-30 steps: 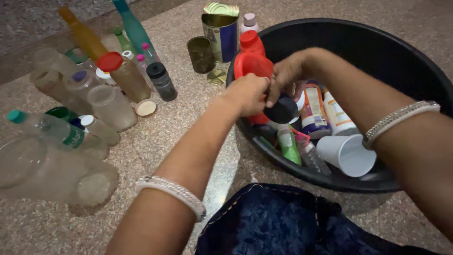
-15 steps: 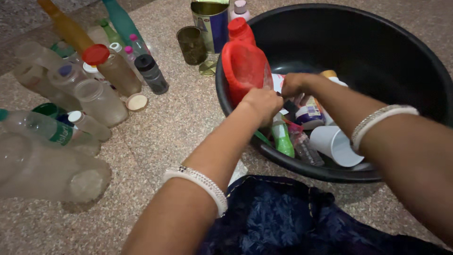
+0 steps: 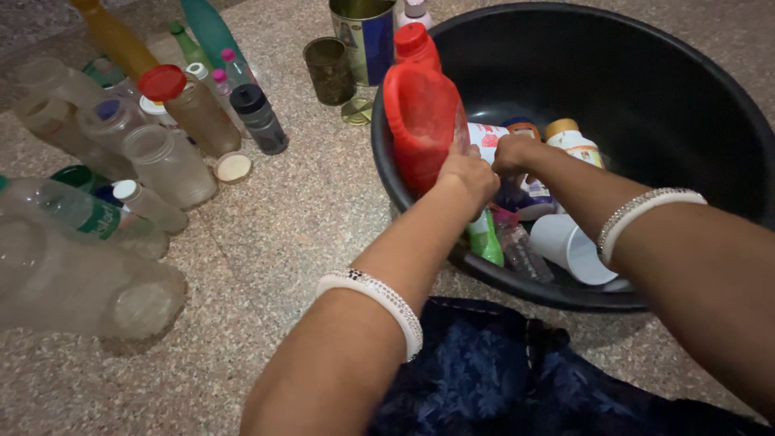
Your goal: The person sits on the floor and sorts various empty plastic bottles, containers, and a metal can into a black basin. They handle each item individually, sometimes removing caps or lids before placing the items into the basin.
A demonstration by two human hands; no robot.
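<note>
My left hand (image 3: 470,173) and my right hand (image 3: 513,153) are both down inside a big black tub (image 3: 613,81), fists curled close together. The left hand rests against the foot of a tall red jug (image 3: 420,113) leaning on the tub's near-left wall. The right hand sits over a white labelled bottle (image 3: 487,139) and a dark jar (image 3: 521,200); the fingers hide whatever they grip. A green bottle (image 3: 484,238), a small clear bottle (image 3: 521,252) and a white cup (image 3: 577,246) lie just below the hands.
On the stone floor to the left stand several clear jars (image 3: 165,165), a red-lidded jar (image 3: 190,109), a dark grey bottle (image 3: 260,119) and a loose lid (image 3: 232,167). A large clear bottle (image 3: 81,287) lies nearest. A blue tin can (image 3: 367,32) and dark cup (image 3: 329,71) stand behind. Blue cloth (image 3: 484,371) covers my lap.
Both hands came down from above the tub's rim, where they held a dark round container, into the pile of bottles. The red jug now leans further over.
</note>
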